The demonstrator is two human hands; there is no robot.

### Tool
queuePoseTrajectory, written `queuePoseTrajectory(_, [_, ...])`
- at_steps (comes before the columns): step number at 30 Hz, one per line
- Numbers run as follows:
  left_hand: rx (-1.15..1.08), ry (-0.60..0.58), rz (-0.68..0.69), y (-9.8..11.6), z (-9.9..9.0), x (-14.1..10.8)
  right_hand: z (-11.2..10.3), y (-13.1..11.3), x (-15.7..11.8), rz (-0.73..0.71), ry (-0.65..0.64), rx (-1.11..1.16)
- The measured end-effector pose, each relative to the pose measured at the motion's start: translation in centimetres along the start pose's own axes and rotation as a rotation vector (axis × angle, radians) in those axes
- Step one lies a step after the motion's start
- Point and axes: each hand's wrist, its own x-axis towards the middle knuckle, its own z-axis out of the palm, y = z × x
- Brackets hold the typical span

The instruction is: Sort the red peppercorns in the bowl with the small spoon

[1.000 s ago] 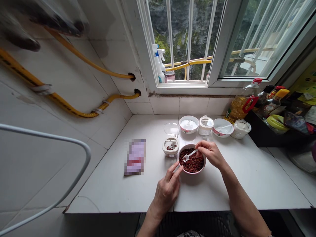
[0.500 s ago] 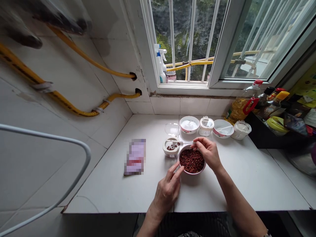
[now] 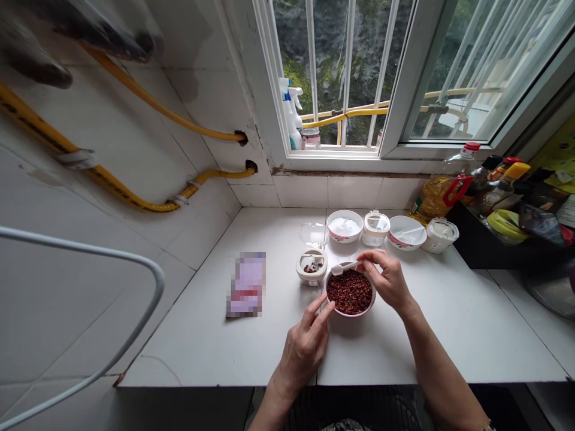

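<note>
By the left hand [image 3: 305, 344], its fingers slightly parted, the rim of the bowl [image 3: 350, 315] is touched on the surface [image 3: 375, 356]; whether it is pinched cannot be told. Above the bowl's red-brown granules [image 3: 350, 293], the spoon [image 3: 347, 267] is pinched by the right hand [image 3: 390, 284], brought back from over the jar [image 3: 311, 276], seemingly emptied: one portion appears delivered.

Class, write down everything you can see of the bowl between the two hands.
The bowl is round and open, with a pale, pinkish rim; its smooth material could be ceramic or plastic. It stands upright on the white counter, holding many small, dark reddish-brown grains. Fingers of the left hand rest at its near-left rim. The right hand holds a small white spoon at its far side.
</note>
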Motion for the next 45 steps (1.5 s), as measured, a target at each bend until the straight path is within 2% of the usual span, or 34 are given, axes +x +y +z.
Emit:
queuePoseTrajectory(4, [-0.002,0.003,0.000,0.0,0.0,0.0,-1.3,0.9,0.0,0.009,-0.131,-0.069])
queuePoseTrajectory(9, [0.012,0.011,0.003,0.0,0.1,0.0,-0.3,0.7,-0.2,0.018,-0.281,-0.053])
queuePoseTrajectory(20, [0.025,0.003,-0.003,0.0,0.1,-0.1,-0.8,0.3,0.2,0.294,-0.207,0.232])
queuePoseTrajectory(24, [0.019,0.003,-0.004,0.0,0.1,0.0,-0.7,0.3,0.2,0.275,-0.207,0.235])
queuePoseTrajectory(30, [0.023,0.010,0.000,0.0,0.1,0.0,-0.5,0.3,0.3,0.153,-0.171,0.032])
queuePoseTrajectory(35, [0.035,0.000,-0.004,0.0,0.1,0.0,-0.5,0.4,0.3,0.236,-0.205,0.115])
queuePoseTrajectory(40, [0.020,-0.007,-0.008,0.1,0.0,0.0,0.0,0.6,0.0,0.143,-0.220,0.064])
queuePoseTrajectory(45, [0.017,0.005,0.000,0.0,0.1,0.0,0.4,0.8,-0.2,0.171,-0.267,0.146])
